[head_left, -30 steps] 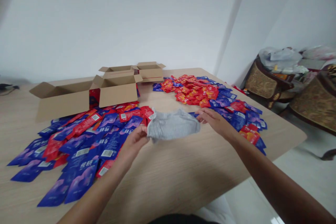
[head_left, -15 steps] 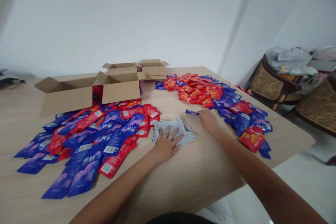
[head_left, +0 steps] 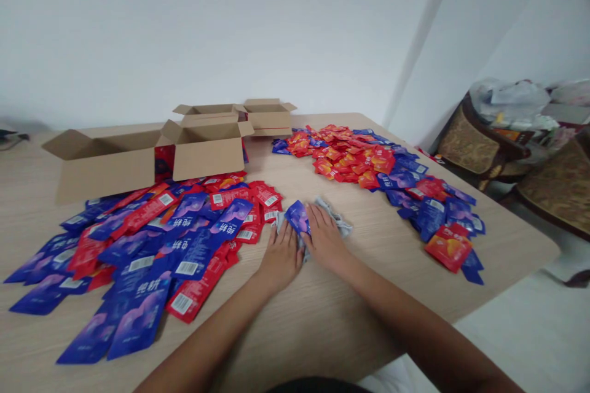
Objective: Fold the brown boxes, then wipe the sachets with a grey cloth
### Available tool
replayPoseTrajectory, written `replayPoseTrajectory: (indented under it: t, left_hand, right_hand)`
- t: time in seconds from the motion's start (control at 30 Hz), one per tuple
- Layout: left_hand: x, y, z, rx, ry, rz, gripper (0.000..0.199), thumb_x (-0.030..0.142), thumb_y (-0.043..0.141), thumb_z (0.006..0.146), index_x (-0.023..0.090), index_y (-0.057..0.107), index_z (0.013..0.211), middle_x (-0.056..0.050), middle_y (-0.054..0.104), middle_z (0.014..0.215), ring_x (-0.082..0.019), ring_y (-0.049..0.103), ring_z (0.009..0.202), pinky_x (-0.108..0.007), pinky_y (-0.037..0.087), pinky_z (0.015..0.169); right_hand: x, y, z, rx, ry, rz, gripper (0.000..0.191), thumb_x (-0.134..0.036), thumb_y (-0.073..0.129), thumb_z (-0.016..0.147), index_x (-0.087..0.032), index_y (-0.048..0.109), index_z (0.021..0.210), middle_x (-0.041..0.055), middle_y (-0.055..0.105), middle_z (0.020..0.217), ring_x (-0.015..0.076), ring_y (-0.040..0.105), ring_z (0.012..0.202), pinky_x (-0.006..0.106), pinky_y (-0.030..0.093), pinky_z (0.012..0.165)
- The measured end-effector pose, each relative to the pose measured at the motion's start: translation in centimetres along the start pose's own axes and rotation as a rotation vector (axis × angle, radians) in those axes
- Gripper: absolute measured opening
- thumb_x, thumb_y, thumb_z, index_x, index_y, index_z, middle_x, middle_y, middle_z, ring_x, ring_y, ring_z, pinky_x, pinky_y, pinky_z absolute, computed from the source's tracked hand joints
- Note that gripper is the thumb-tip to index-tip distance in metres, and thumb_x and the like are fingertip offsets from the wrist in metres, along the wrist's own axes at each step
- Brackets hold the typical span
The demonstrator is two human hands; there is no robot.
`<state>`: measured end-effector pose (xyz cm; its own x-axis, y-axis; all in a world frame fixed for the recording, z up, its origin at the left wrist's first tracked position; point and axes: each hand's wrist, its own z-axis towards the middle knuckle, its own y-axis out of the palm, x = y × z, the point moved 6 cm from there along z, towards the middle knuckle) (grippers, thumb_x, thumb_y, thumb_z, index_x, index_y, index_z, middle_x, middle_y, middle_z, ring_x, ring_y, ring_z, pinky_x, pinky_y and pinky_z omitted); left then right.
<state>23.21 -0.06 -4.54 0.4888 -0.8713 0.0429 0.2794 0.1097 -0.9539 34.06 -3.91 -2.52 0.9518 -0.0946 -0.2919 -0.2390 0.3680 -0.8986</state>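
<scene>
A blue-and-purple sachet (head_left: 297, 216) lies over a crumpled grey cloth (head_left: 338, 221) on the table. My right hand (head_left: 326, 239) has the sachet by its right side, thumb on its face and fingers stretched across its edge. Beside it, my left hand (head_left: 282, 256) rests palm down on the cloth's left part, fingers extended and nothing gripped. Both hands cover much of the cloth. To the left spreads a heap of blue sachets (head_left: 142, 313) and red sachets (head_left: 196, 288).
Open cardboard boxes (head_left: 108, 169) stand at the back left. Another pile of red-orange sachets (head_left: 348, 159) and blue sachets (head_left: 431, 218) curves along the right side. Beyond the table's right edge are patterned chairs (head_left: 470, 138) with plastic bags (head_left: 519, 98).
My right hand has moved left with the blue sachet, from bare table onto the cloth. My left hand has shifted slightly left, its fingers closer together. The view has shifted a little.
</scene>
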Motion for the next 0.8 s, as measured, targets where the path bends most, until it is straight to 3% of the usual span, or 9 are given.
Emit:
replayPoseTrajectory:
  t: [0.2, 0.37, 0.63, 0.73, 0.8]
  left_hand:
    - [0.0, 0.3, 0.2, -0.008, 0.014, 0.045, 0.054, 0.037, 0.033, 0.093, 0.007, 0.037, 0.137, -0.016, 0.039, 0.142, -0.027, 0.023, 0.138, -0.049, 0.016, 0.112]
    - [-0.1, 0.5, 0.2, -0.042, 0.002, 0.039, 0.056, 0.038, 0.033, 0.093, 0.005, 0.036, 0.137, -0.017, 0.033, 0.146, -0.027, 0.020, 0.138, -0.049, 0.017, 0.112]
    - [-0.2, 0.8, 0.0, -0.028, -0.008, 0.051, 0.054, 0.037, 0.033, 0.093, 0.005, 0.038, 0.136, -0.017, 0.032, 0.146, -0.027, 0.022, 0.138, -0.049, 0.017, 0.112]
    - [-0.2, 0.8, -0.1, -0.016, -0.009, 0.040, 0.054, 0.036, 0.034, 0.092, 0.005, 0.038, 0.136, -0.017, 0.033, 0.146, -0.028, 0.023, 0.137, -0.051, 0.018, 0.111]
    - [-0.1, 0.5, -0.2, -0.006, -0.016, 0.034, 0.053, 0.034, 0.035, 0.092, 0.005, 0.040, 0.135, -0.018, 0.034, 0.145, -0.029, 0.023, 0.137, -0.053, 0.016, 0.111]
  right_hand:
    - [1.1, 1.4, 1.4, -0.070, -0.010, -0.158, 0.054, -0.031, 0.035, 0.093, -0.022, 0.025, 0.145, 0.0064, 0.037, 0.145, 0.0252, 0.032, 0.126, 0.042, 0.028, 0.101]
    - [2.4, 1.7, 1.8, -0.084, 0.012, -0.238, 0.047, -0.029, 0.034, 0.094, -0.027, 0.036, 0.140, 0.0068, 0.041, 0.141, 0.0271, 0.035, 0.123, 0.043, 0.030, 0.096]
    - [9.1, -1.8, 1.5, -0.143, 0.128, -0.422, 0.045, -0.016, 0.032, 0.092, -0.024, 0.047, 0.133, 0.0117, 0.048, 0.134, 0.0282, 0.040, 0.117, 0.042, 0.032, 0.091]
    - [8.1, -2.2, 0.5, -0.131, 0.091, -0.419, 0.042, -0.032, 0.034, 0.094, -0.018, 0.050, 0.130, 0.0140, 0.050, 0.131, 0.0290, 0.040, 0.117, 0.043, 0.030, 0.093]
    - [6.6, -1.9, -0.1, -0.089, 0.061, -0.413, 0.055, -0.048, 0.037, 0.091, -0.011, 0.049, 0.129, 0.0179, 0.048, 0.132, 0.0305, 0.037, 0.120, 0.043, 0.028, 0.096]
